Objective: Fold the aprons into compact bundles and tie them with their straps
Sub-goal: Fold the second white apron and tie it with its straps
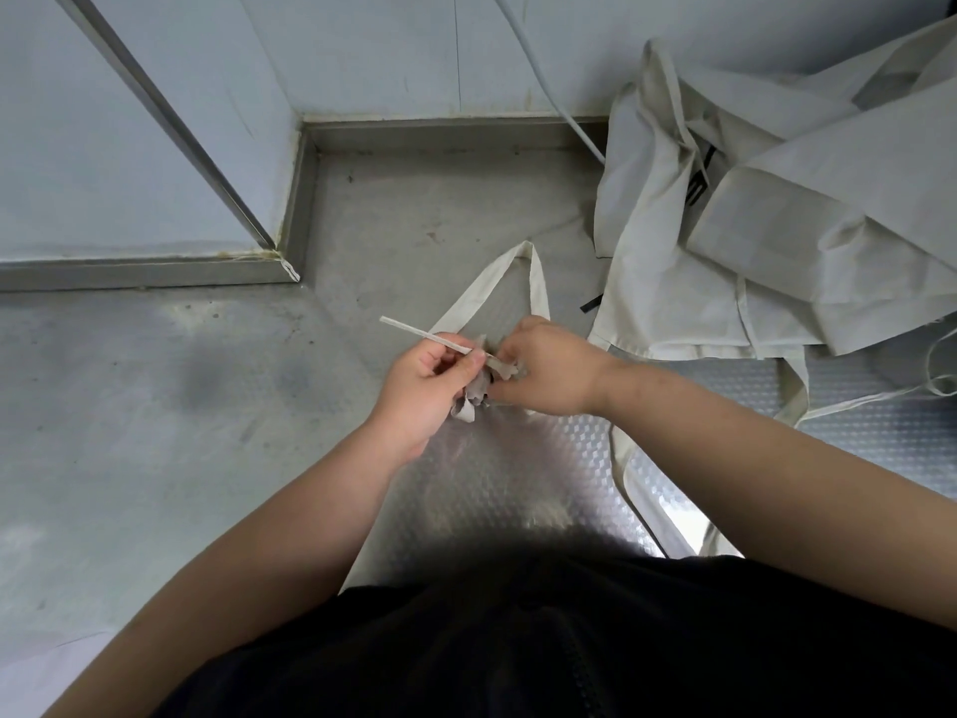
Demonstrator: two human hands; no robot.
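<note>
Left hand (pixel 422 386): pinches the thin strap end (pixel 424 334), which points to 10 o'clock.
Right hand (pixel 549 365): fingers curled round the strap knot (pixel 476 393) at centre.
Loop (pixel 538 282): flat on the steel at 12 o'clock of the hands.
Aprons (pixel 777 225): loose heap at 2 o'clock, just beside the right hand.
Edges: raised lip (pixel 300 199) steps round a corner at 11 o'clock.
Open room: counter (pixel 155 380) stretches wide from 7 to 10 o'clock.
Surface: smudged steel, embossed near the body.
Room: pale wall panels; white cable (pixel 549 90) at 1 o'clock.

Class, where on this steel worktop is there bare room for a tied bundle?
Bare: the wide left stretch of worktop, between the steel ledge and the left hand; the back corner beyond the looped strap. Crowded: the apron pile at right.
</note>
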